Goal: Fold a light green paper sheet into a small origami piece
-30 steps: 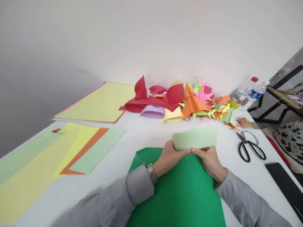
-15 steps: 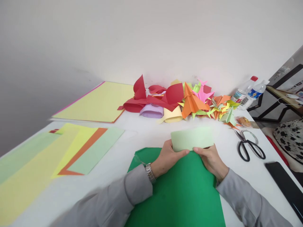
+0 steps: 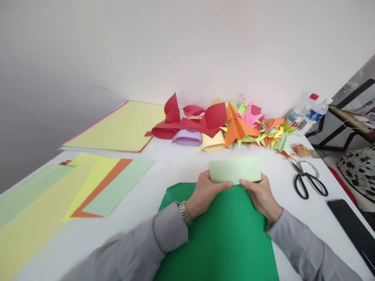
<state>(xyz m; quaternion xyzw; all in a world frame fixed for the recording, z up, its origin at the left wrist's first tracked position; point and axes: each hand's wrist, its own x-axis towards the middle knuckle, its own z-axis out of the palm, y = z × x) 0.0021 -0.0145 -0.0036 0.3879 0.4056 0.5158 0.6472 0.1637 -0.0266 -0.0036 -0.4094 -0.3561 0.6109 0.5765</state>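
Observation:
A folded pale green paper strip (image 3: 235, 169) is held up just above the table, over the far edge of a large dark green sheet (image 3: 218, 238). My left hand (image 3: 205, 192) pinches its lower left edge, thumb on the near side. My right hand (image 3: 261, 195) pinches its lower right edge the same way. Both hands are closed on the paper. A metal watch (image 3: 185, 213) sits on my left wrist, and grey sleeves cover both arms.
Folded paper shapes in red, orange, pink and green (image 3: 225, 127) are heaped at the back by the wall. Flat coloured sheets (image 3: 88, 183) lie at left, a yellow stack (image 3: 123, 127) behind them. Black scissors (image 3: 307, 181), two bottles (image 3: 307, 111) and a dark phone (image 3: 353, 226) are at right.
The pale green strip and both hands have drifted slightly left and lower. My grip on the paper has not changed.

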